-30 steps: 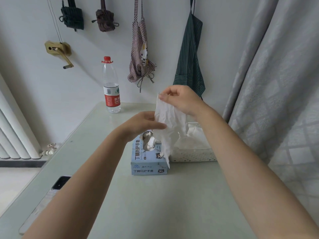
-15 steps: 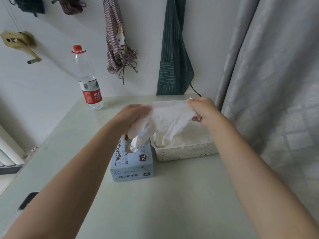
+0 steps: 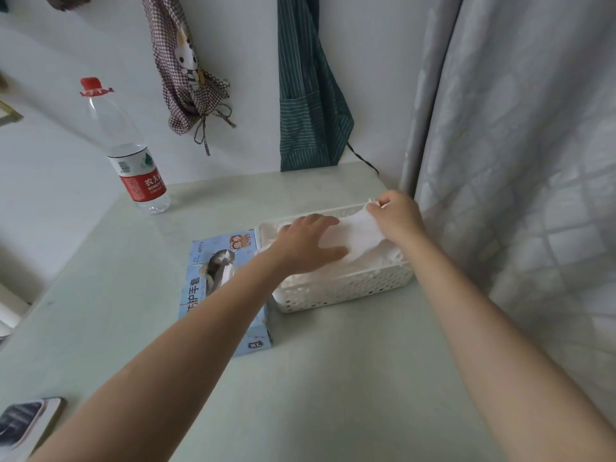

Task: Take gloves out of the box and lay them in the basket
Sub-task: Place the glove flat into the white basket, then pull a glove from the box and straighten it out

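White wall behind a pale green tabletop (image 3: 333, 378), grey curtain (image 3: 520, 161) on the right, two aprons hanging: a checked apron (image 3: 186, 81) and a green striped apron (image 3: 310, 105). Water bottle (image 3: 133, 155) stood far left near the wall, phone (image 3: 23, 421) at the near left edge.

Head view, the only one:
- Blue glove box (image 3: 220, 281) lay flat on the tabletop, touching or just beside the left wall of the white perforated basket (image 3: 350, 288). A glove tip poked out of the box opening.
- Basket already held a pile of white gloves.
- White glove (image 3: 353, 235) was stretched over the pile, between both hands.
- Left hand (image 3: 310, 245) was flat, fingers extended, pressing the glove's near end down onto the pile. Not gripping.
- Right hand (image 3: 396, 215) pinched the glove's far end at the basket's back rim, fingers curled on it.

Judgement: laying step nearly done, release pending.

Risks from here:
- Thin glove could cling to the fingers on release and lift back out, or drag neighbours with it.
- Far end sat right at the back rim; if dropped there it could drape outside the basket instead of lying flat.
- Pile looked high relative to the wall, so more gloves might slide over the edge.
- Left forearm crossed above the box; pulling back low could nudge the box or snag the protruding glove.
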A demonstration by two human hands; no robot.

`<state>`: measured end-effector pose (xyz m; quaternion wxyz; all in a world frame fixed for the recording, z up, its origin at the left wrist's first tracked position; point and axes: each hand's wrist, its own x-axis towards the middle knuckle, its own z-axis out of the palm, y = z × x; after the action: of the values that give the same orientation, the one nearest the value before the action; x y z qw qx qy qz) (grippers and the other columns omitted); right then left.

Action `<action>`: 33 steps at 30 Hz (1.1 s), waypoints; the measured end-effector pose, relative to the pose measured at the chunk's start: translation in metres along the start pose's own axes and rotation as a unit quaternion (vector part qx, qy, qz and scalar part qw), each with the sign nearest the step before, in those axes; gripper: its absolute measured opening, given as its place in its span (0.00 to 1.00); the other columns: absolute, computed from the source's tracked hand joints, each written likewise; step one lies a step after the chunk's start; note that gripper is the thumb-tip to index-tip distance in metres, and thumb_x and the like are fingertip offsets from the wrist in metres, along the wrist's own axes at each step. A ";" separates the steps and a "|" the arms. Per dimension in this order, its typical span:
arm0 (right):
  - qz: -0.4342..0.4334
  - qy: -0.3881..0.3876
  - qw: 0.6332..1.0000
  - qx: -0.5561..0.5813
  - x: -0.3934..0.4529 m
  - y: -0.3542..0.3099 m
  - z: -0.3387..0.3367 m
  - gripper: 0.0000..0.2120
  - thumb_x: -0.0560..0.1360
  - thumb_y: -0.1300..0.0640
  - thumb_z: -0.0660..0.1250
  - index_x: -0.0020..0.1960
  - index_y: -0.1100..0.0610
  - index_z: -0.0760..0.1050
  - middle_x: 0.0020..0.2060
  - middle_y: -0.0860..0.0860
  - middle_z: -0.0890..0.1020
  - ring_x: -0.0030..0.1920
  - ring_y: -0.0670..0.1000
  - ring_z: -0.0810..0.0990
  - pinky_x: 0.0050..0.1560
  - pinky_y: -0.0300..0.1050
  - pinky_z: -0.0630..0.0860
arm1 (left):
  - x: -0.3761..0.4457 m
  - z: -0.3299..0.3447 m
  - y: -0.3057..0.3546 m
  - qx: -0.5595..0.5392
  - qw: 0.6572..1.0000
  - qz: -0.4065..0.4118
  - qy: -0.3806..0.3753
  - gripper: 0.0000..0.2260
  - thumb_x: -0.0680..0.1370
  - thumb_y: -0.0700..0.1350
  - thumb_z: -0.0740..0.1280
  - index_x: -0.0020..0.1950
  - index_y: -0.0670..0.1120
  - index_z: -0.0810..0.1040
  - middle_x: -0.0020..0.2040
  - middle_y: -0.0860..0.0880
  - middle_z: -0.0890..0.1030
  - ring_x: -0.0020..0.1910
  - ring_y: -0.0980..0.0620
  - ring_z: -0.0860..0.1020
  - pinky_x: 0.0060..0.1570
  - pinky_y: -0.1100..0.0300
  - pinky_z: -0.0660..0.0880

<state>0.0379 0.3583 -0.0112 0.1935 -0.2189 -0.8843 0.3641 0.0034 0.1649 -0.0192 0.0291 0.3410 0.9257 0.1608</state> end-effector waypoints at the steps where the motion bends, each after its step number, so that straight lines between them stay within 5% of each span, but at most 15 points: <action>1: -0.009 0.012 0.999 -0.029 0.000 0.003 -0.001 0.10 0.78 0.53 0.64 0.48 0.61 0.75 0.41 0.53 0.76 0.43 0.55 0.73 0.41 0.44 0.66 | -0.001 0.002 -0.001 0.011 1.000 -0.010 -0.020 0.31 0.77 0.64 0.64 0.77 0.55 0.61 0.77 0.53 0.62 0.76 0.48 0.60 0.74 0.47 0.56; 9: -0.072 0.051 0.971 -0.221 -0.007 0.015 0.010 0.16 0.78 0.49 0.66 0.58 0.60 0.72 0.53 0.58 0.81 0.54 0.60 0.79 0.42 0.47 0.68 | -0.004 0.014 -0.008 0.037 0.997 -0.031 -0.062 0.36 0.74 0.69 0.63 0.77 0.57 0.58 0.79 0.53 0.58 0.77 0.46 0.57 0.74 0.43 0.52; 16: -0.112 0.061 0.979 -0.162 -0.020 -0.022 0.003 0.13 0.79 0.50 0.64 0.55 0.59 0.74 0.51 0.54 0.78 0.50 0.57 0.78 0.40 0.45 0.67 | -0.024 -0.022 -0.024 -0.075 0.985 -0.020 0.155 0.17 0.79 0.57 0.65 0.65 0.52 0.76 0.65 0.49 0.75 0.63 0.48 0.74 0.63 0.50 0.71; 24: -0.215 -0.171 0.961 0.003 -0.076 -0.118 0.065 0.04 0.76 0.56 0.66 0.46 0.54 0.80 0.38 0.45 0.77 0.40 0.45 0.75 0.42 0.42 0.73 | -0.087 -0.052 -0.083 -0.141 0.957 -0.141 0.213 0.07 0.77 0.44 0.65 0.50 0.52 0.82 0.51 0.51 0.79 0.50 0.52 0.79 0.52 0.56 0.76; 29: -0.249 -0.295 0.910 -0.150 -0.100 -0.149 0.104 0.09 0.75 0.59 0.67 0.54 0.54 0.81 0.45 0.48 0.76 0.46 0.50 0.75 0.43 0.41 0.69 | -0.117 -0.056 -0.107 -0.171 0.950 -0.184 0.186 0.09 0.75 0.43 0.64 0.47 0.50 0.84 0.48 0.53 0.83 0.48 0.52 0.80 0.49 0.57 0.78; 33: -0.254 -0.268 0.908 -0.197 -0.103 -0.148 0.111 0.03 0.75 0.60 0.68 0.46 0.54 0.80 0.44 0.48 0.76 0.45 0.51 0.76 0.39 0.42 0.70 | -0.126 -0.050 -0.116 -0.207 0.946 -0.183 0.172 0.09 0.76 0.44 0.64 0.49 0.50 0.84 0.48 0.54 0.84 0.48 0.54 0.80 0.48 0.60 0.76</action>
<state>0.0312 0.1467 0.0042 -0.0118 0.0854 -0.9823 0.1665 0.0194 -0.0126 -0.0159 -0.0318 0.1192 0.9097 0.3966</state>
